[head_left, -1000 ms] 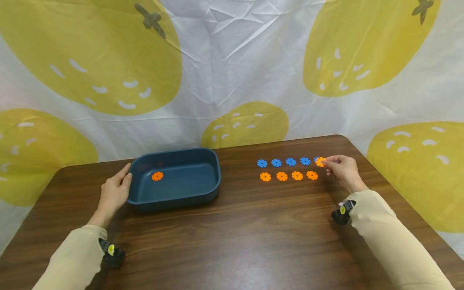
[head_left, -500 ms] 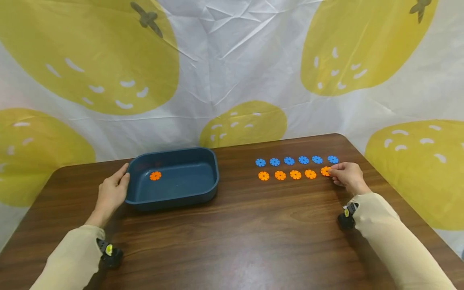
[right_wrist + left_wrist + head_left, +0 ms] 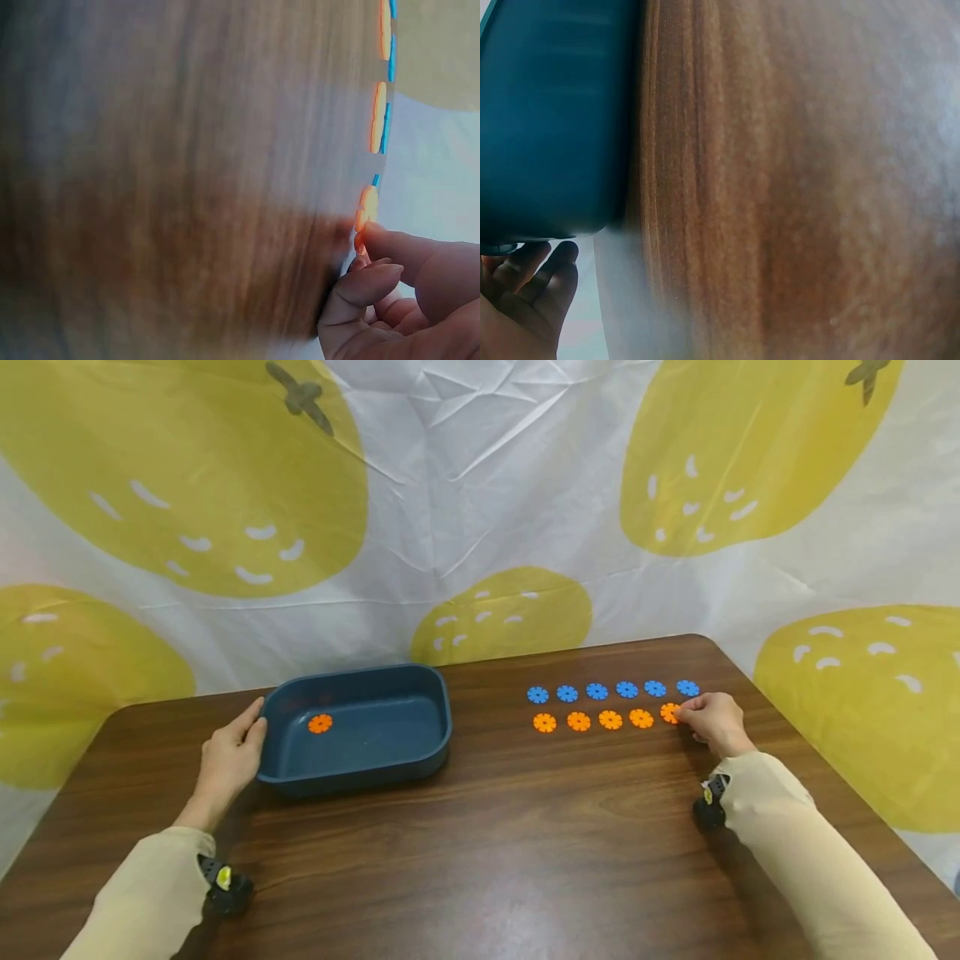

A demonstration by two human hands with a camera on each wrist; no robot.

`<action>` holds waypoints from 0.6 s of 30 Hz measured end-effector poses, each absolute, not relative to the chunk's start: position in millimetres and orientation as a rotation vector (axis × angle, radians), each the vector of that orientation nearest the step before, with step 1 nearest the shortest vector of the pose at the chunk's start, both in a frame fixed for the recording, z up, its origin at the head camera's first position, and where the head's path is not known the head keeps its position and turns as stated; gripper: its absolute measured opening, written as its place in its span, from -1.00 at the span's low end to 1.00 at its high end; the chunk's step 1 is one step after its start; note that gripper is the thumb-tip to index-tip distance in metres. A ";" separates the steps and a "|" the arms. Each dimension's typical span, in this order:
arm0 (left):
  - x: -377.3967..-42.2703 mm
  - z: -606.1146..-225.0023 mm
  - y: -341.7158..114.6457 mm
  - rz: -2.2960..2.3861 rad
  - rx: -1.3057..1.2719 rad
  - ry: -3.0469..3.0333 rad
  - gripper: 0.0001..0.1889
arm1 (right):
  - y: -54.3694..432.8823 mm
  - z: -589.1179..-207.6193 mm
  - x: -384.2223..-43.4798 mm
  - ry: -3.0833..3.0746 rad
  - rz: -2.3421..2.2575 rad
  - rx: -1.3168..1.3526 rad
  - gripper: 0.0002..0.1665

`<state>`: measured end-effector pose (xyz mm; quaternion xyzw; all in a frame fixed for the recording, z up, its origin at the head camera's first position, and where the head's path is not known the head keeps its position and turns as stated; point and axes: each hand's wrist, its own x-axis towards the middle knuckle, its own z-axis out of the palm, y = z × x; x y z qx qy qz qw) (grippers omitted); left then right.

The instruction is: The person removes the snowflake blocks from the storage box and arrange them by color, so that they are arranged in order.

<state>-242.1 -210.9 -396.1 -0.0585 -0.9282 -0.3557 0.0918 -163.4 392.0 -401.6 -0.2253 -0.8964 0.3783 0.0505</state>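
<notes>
My right hand [image 3: 712,722] pinches an orange notched plastic disc [image 3: 670,713] between thumb and fingertips, at the right end of the orange row. In the right wrist view this orange disc [image 3: 367,207] shows almost edge-on, down near the tabletop. Several orange discs [image 3: 578,722] lie flat to its left. Behind them runs a row of several blue discs [image 3: 596,692]. My left hand [image 3: 230,762] touches the left end of a dark blue basin [image 3: 352,775]. In the left wrist view its fingers [image 3: 555,289] lie against the basin's outer wall. One orange-red disc [image 3: 320,724] lies inside the basin.
Everything stands on a brown wooden table [image 3: 480,868]. A white cloth [image 3: 480,485] with large yellow fruit prints hangs behind the table and down its right side. The basin is at the back left, close to the cloth.
My right hand has brought the orange disc from in front of the blue row toward me, to the end of the orange row. The left hand stays at the basin.
</notes>
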 end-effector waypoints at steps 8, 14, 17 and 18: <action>-242.1 -397.3 -213.9 -1.051 -0.166 -2.745 -0.51 | 388.6 -397.8 -166.5 -2.749 1.104 -0.652 -0.71; -242.0 -398.5 -215.3 -1.061 -0.181 -2.753 -0.50 | 387.4 -397.0 -164.3 -2.747 1.159 -0.632 -0.64; -244.6 -397.9 -213.1 -1.065 -0.190 -2.742 -0.51 | 386.0 -394.5 -162.5 -2.708 1.274 -0.636 -0.58; -245.8 -397.4 -212.0 -1.071 -0.194 -2.737 -0.51 | 384.3 -392.7 -162.5 -2.685 1.314 -0.627 -0.56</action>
